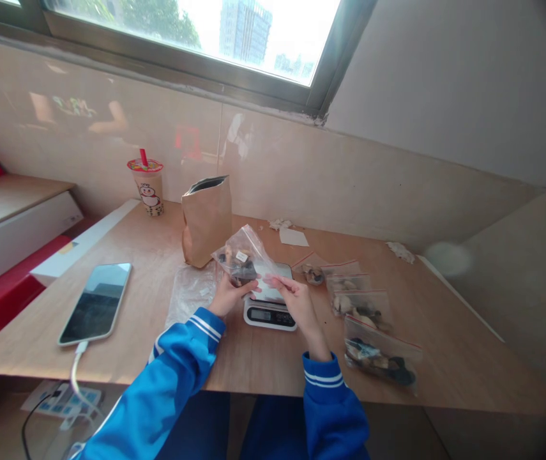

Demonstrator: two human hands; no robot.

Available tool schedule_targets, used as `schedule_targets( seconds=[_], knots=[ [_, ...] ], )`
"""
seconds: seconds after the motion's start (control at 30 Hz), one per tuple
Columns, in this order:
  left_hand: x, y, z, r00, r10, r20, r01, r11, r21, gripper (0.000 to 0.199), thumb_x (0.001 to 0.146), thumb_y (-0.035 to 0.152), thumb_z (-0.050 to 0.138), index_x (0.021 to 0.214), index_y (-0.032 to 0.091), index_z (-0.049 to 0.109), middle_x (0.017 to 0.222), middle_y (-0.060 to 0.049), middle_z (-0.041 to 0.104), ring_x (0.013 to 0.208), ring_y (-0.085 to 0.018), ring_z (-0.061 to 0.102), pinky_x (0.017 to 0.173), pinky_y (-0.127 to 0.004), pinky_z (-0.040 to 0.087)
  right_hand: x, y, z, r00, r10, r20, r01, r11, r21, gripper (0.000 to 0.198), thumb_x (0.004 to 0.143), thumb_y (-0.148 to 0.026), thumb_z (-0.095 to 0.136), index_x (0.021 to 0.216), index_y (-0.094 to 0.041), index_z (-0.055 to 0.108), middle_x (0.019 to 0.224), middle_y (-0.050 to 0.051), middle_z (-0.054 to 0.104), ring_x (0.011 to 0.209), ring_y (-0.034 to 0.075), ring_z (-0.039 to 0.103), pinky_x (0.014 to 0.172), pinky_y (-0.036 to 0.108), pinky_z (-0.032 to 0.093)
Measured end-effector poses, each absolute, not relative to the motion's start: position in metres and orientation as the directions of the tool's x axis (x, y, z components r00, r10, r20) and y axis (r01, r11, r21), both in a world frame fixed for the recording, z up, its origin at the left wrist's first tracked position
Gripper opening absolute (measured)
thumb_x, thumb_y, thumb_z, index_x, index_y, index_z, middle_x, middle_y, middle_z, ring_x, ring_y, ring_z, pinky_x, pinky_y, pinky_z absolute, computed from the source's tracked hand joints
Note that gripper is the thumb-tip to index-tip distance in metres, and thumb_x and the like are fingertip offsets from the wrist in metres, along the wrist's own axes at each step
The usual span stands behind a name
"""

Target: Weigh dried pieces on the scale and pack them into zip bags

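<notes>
A clear zip-lock bag point(240, 254) holding dark and tan dried pieces and a small white label is tilted above a white digital kitchen scale point(271, 315). My left hand point(230, 295) grips it by its lower part, with the thumb across the front. My right hand point(295, 299) is closed in a pinch at the bag's right edge, by the zip end. Both hands are over the scale, partly hiding its plate; the display is too small to read. Just behind the bag stands an open brown paper bag point(208, 220). Clear plastic bags point(189, 294) lie flat to the left.
Several filled zip-lock bags point(380, 358) lie in a row at the right. A phone point(96, 303) with a white charging cable point(75, 370) is at the left. A lidded drink cup point(149, 188) stands at the back left. White paper point(294, 237) and crumpled tissue point(280, 224) lie near the wall.
</notes>
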State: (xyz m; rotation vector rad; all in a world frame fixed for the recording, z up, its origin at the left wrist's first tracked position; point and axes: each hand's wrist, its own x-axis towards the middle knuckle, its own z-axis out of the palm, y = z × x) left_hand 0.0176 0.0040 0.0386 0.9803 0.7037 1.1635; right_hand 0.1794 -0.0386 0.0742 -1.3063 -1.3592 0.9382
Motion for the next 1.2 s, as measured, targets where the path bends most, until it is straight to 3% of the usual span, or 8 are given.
schedule_targets(
  seconds=[0.17, 0.3, 0.43, 0.5, 0.6, 0.73, 0.97, 1.2],
  knots=[
    [0.017, 0.001, 0.039, 0.345, 0.937, 0.058, -0.345, 0.069, 0.936, 0.043, 0.062, 0.034, 0.083, 0.095, 0.013, 0.066, 0.095, -0.013, 0.072, 0.082, -0.025, 0.071, 0.068, -0.035, 0.058, 0.196, -0.043, 0.092, 0.004, 0.990, 0.142, 0.254, 0.136, -0.958, 0.039, 0.084, -0.054, 0.059, 0.098, -0.020, 0.074, 0.105, 0.008, 0.074, 0.104, 0.028, 0.066, 0.097, 0.043, 0.048],
    [0.012, 0.000, 0.041, 0.303, 0.934, 0.189, -0.478, -0.023, 0.878, 0.065, 0.060, 0.035, 0.084, 0.118, 0.019, 0.061, 0.122, -0.014, 0.065, 0.111, -0.030, 0.062, 0.095, -0.043, 0.051, 0.197, -0.047, 0.092, 0.193, 0.946, 0.260, 0.214, 0.217, -0.952, 0.038, 0.085, -0.055, 0.056, 0.093, -0.020, 0.071, 0.101, 0.008, 0.074, 0.097, 0.025, 0.068, 0.091, 0.040, 0.051],
    [0.006, 0.002, 0.043, 0.252, 0.944, 0.215, -0.614, -0.016, 0.789, 0.068, 0.078, 0.051, 0.066, 0.137, 0.026, 0.045, 0.132, -0.013, 0.058, 0.114, -0.026, 0.060, 0.093, -0.041, 0.050, 0.202, -0.048, 0.088, 0.404, 0.870, 0.282, 0.100, 0.264, -0.959, 0.032, 0.086, -0.051, 0.055, 0.087, -0.021, 0.066, 0.089, 0.007, 0.074, 0.087, 0.023, 0.069, 0.085, 0.038, 0.052],
    [0.004, 0.003, 0.043, 0.269, 0.947, 0.177, -0.590, 0.017, 0.808, 0.058, 0.082, 0.050, 0.061, 0.132, 0.024, 0.051, 0.120, -0.012, 0.065, 0.103, -0.024, 0.065, 0.085, -0.036, 0.052, 0.203, -0.048, 0.085, 0.459, 0.849, 0.262, 0.054, 0.267, -0.962, 0.031, 0.085, -0.051, 0.057, 0.083, -0.021, 0.064, 0.081, 0.006, 0.073, 0.079, 0.022, 0.069, 0.080, 0.036, 0.053],
    [0.004, 0.004, 0.043, 0.293, 0.947, 0.130, -0.476, 0.026, 0.879, 0.039, 0.077, 0.044, 0.068, 0.104, 0.016, 0.068, 0.096, -0.009, 0.071, 0.080, -0.019, 0.067, 0.067, -0.028, 0.052, 0.200, -0.046, 0.079, 0.525, 0.817, 0.238, 0.053, 0.248, -0.967, 0.034, 0.083, -0.053, 0.058, 0.077, -0.019, 0.060, 0.072, 0.004, 0.070, 0.065, 0.018, 0.065, 0.066, 0.030, 0.051],
    [0.006, 0.004, 0.043, 0.253, 0.959, 0.126, -0.415, -0.010, 0.910, 0.030, 0.073, 0.043, 0.070, 0.080, 0.014, 0.067, 0.076, -0.004, 0.069, 0.059, -0.013, 0.058, 0.052, -0.022, 0.044, 0.191, -0.047, 0.069, 0.573, 0.785, 0.233, 0.105, 0.212, -0.972, 0.041, 0.081, -0.058, 0.058, 0.080, -0.017, 0.061, 0.063, 0.003, 0.068, 0.056, 0.017, 0.061, 0.057, 0.026, 0.047],
    [0.010, 0.007, 0.038, 0.087, 0.992, 0.092, -0.395, -0.051, 0.917, 0.035, 0.070, 0.047, 0.070, 0.066, 0.016, 0.055, 0.055, 0.003, 0.055, 0.052, -0.009, 0.048, 0.052, -0.019, 0.039, 0.178, -0.052, 0.053, 0.632, 0.747, 0.206, 0.154, 0.139, -0.978, 0.052, 0.082, -0.063, 0.053, 0.092, -0.013, 0.065, 0.050, 0.002, 0.063, 0.040, 0.013, 0.052, 0.043, 0.023, 0.037],
    [0.012, 0.001, 0.040, 0.155, 0.985, 0.081, -0.424, -0.007, 0.906, 0.029, 0.079, 0.044, 0.063, 0.076, 0.016, 0.058, 0.070, 0.000, 0.058, 0.066, -0.011, 0.054, 0.062, -0.021, 0.044, 0.179, -0.050, 0.045, 0.672, 0.720, 0.175, 0.078, 0.167, -0.983, 0.051, 0.081, -0.062, 0.056, 0.085, -0.012, 0.065, 0.052, 0.002, 0.064, 0.043, 0.012, 0.052, 0.047, 0.023, 0.038]
  ],
)
